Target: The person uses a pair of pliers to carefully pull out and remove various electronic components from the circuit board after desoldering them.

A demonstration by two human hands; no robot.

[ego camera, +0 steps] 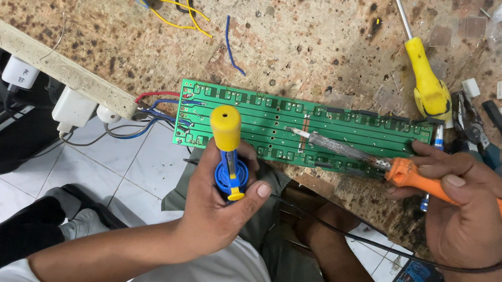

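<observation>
Head view: you're gripping the blue-yellow desoldering pump (pixel 228 157) in your left hand (pixel 216 205), right hand (pixel 460 213) holding the orange soldering iron (pixel 416 177), tip touching the green circuit board (pixel 305 131) at the worktop's (pixel 318 33) near edge. Probably best keeping the pump nozzle close by.

Bright, even light falls from above, and colours are vivid. Shadows are soft and short, darkest under the surface (pixel 318 33) edge at left. The green circuit board (pixel 305 129) shows mild sheen but no harsh glare. Focus is sharp throughout; the frame edges bend slightly from the wide lens.
</observation>
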